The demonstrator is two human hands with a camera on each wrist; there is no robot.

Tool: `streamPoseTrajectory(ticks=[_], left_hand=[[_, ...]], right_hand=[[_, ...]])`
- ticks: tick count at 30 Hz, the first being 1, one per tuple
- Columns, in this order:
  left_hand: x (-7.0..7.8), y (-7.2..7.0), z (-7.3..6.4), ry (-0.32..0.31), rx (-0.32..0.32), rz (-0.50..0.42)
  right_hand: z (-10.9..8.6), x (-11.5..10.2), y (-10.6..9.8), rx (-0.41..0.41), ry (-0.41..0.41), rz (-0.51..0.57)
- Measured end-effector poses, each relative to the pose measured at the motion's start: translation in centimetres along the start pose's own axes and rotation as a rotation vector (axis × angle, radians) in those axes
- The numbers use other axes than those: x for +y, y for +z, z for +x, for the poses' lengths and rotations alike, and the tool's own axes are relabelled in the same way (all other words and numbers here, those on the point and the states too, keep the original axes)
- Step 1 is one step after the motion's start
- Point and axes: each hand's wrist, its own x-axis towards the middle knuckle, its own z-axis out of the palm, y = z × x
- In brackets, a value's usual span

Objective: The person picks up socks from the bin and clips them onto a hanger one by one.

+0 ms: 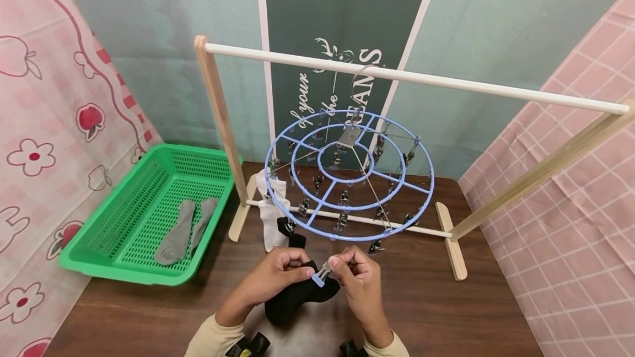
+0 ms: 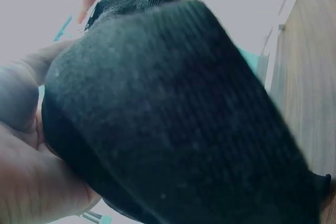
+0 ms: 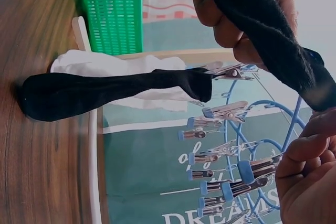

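Note:
A black sock (image 1: 290, 303) hangs down from my left hand (image 1: 268, 280), which pinches its upper edge between thumb and fingers. My right hand (image 1: 361, 280) holds a metal clip (image 1: 321, 276) with a pale blue tip, right at that edge. Whether the clip has closed on the fabric I cannot tell. Just above is the round blue drying hanger (image 1: 349, 238), ringed with similar clips. Another black sock (image 3: 73, 95) and white socks (image 3: 105, 64) hang from it, clear in the right wrist view. In the left wrist view the held sock (image 2: 168, 98) hides most of the scene.
To the left stands a green basket (image 1: 124, 275) with grey socks (image 1: 176, 233) in it. A wooden stand with a white rod (image 1: 446, 82) carries the hanger by its hook. Curtains border the brown table (image 1: 446, 313) at the back and both sides.

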Motion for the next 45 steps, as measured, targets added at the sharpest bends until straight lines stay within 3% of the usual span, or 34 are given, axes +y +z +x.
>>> streamPoseTrajectory(ticks=[9,18,26,36,45], left_hand=[[-0.12,0.3,0.22,0.029,-0.001,0.037],[-0.48,0.74,0.31,0.033,-0.008,0.02],[-0.53,0.83,0.26,0.028,0.007,0.086],[-0.25,0.48,0.02,0.047,0.004,0.033],[-0.44,0.47,-0.28,0.022,-0.002,0.03]], right_hand=[[0.25,-0.19,-0.13,0.033,0.026,-0.048],[0.31,-0.37,-0.05,0.041,0.044,-0.008],[0.26,-0.56,-0.1,0.026,0.08,0.035],[-0.05,-0.46,-0.24,0.021,0.166,0.016],[-0.25,-0.26,-0.42,0.027,0.208,-0.063]])
